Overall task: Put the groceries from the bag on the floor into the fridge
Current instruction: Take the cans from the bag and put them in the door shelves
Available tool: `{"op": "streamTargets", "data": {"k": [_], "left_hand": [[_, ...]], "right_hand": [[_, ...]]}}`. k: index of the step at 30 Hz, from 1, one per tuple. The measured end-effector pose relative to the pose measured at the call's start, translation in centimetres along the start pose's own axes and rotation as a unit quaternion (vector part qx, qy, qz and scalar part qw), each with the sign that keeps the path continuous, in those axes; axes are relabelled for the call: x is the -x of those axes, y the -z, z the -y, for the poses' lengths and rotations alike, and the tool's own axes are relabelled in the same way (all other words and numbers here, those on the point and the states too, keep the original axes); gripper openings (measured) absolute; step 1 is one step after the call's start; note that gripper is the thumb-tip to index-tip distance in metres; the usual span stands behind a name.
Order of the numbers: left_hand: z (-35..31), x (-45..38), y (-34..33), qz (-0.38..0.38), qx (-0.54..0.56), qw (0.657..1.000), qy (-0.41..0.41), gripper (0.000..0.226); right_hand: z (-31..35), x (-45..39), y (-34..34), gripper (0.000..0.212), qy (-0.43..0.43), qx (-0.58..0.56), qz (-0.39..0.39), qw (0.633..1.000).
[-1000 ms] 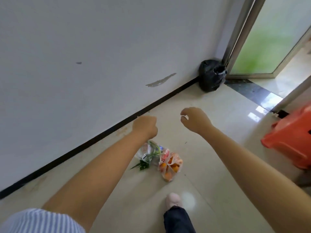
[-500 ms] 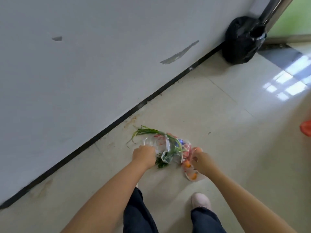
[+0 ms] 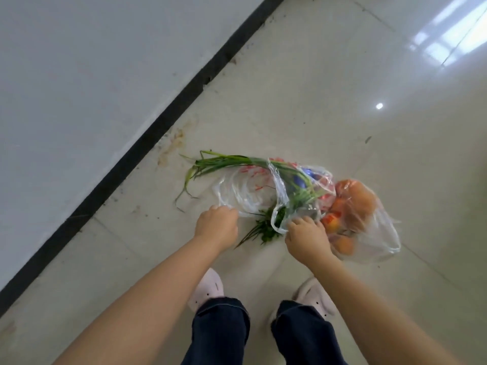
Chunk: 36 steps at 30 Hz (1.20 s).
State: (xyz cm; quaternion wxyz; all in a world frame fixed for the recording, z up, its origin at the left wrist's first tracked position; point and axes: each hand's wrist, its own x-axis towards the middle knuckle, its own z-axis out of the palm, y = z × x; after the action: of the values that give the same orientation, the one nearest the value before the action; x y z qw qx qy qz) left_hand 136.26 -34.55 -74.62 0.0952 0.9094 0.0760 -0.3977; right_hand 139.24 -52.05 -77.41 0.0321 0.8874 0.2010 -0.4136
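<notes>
A clear plastic grocery bag [image 3: 245, 191] with red print lies on the floor tiles in front of my feet. Green onions [image 3: 229, 160] stick out of it toward the wall, and several orange fruits [image 3: 358, 198] fill its right end. My left hand [image 3: 217, 226] grips the bag's left handle loop with curled fingers. My right hand [image 3: 307, 237] grips the other handle beside the fruits. A small bunch of green herbs [image 3: 266, 230] lies between my hands. The fridge is out of sight.
A white wall [image 3: 92, 75] with a black baseboard [image 3: 168, 114] runs diagonally along the left. Glossy beige floor tiles [image 3: 342, 101] spread to the right. My two feet in pale slippers [image 3: 210, 288] stand just behind the bag.
I have bent lower, so the bag looks much closer. Both hands went from reaching in the air to gripping the bag's handles. The black rubbish bag and orange stool have left the view.
</notes>
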Motion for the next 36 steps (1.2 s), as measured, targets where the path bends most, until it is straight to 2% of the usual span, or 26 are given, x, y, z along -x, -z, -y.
{"op": "streamTargets", "data": {"k": [5,7,9,13,16,19,21,24,26,30,31,32,34,36], "left_hand": [[-0.6,-10.4,-6.9,-0.057,0.012,0.997,-0.048,0.031],[-1.2,-14.1,-8.6,-0.082,0.008,0.994,-0.074,0.029],[-1.6,-17.5,-9.6,-0.101,-0.018,0.989,-0.108,0.028],[-3.2,-22.4,-9.1,-0.13,-0.106,0.963,-0.211,0.031],[-5.8,-23.0,-8.0,-0.152,-0.121,0.947,-0.255,0.036],[-8.8,-22.0,-7.8,-0.159,-0.119,0.938,-0.283,0.034],[-10.6,-21.5,-8.5,-0.156,-0.111,0.938,-0.289,0.033],[-13.3,-21.8,-10.3,-0.144,-0.124,0.932,-0.309,0.046],[-14.7,-22.8,-11.1,-0.138,-0.151,0.922,-0.329,0.058],[-16.1,-24.5,-11.5,-0.135,-0.214,0.917,-0.308,0.067],[-16.3,-24.6,-11.5,-0.141,-0.229,0.916,-0.298,0.065],[-16.5,-24.7,-11.5,-0.146,-0.245,0.913,-0.293,0.061],[-16.3,-24.8,-11.3,-0.147,-0.267,0.904,-0.3,0.058],[-15.4,-24.6,-10.9,-0.128,-0.278,0.903,-0.301,0.059]], "right_hand": [[-1.2,-11.5,-4.9,0.042,0.11,0.145,-0.017,0.983],[-2.5,-14.4,-5.5,0.049,0.143,0.18,-0.071,0.971],[-4.7,-16.1,-5.4,0.06,0.156,0.167,-0.146,0.963],[-10.1,-17.2,-4.4,0.05,0.124,0.161,-0.191,0.96],[-13.4,-16.4,-4.2,0.051,0.106,0.128,-0.211,0.963],[-16.8,-15.3,-5.3,0.06,0.147,0.105,-0.249,0.952],[-18.8,-14.0,-6.0,0.054,0.157,0.137,-0.284,0.936],[-19.7,-12.2,-6.9,0.047,0.155,0.165,-0.25,0.941],[-19.9,-11.7,-7.7,0.052,0.138,0.151,-0.209,0.956],[-19.6,-11.5,-7.5,0.088,0.095,0.098,-0.149,0.979],[-19.5,-11.5,-7.2,0.087,0.09,0.104,-0.141,0.98],[-19.3,-11.5,-7.0,0.077,0.085,0.122,-0.134,0.98],[-18.9,-11.7,-6.6,0.043,0.069,0.154,-0.112,0.979],[-18.8,-12.3,-6.7,0.044,0.063,0.16,-0.098,0.98]]}}
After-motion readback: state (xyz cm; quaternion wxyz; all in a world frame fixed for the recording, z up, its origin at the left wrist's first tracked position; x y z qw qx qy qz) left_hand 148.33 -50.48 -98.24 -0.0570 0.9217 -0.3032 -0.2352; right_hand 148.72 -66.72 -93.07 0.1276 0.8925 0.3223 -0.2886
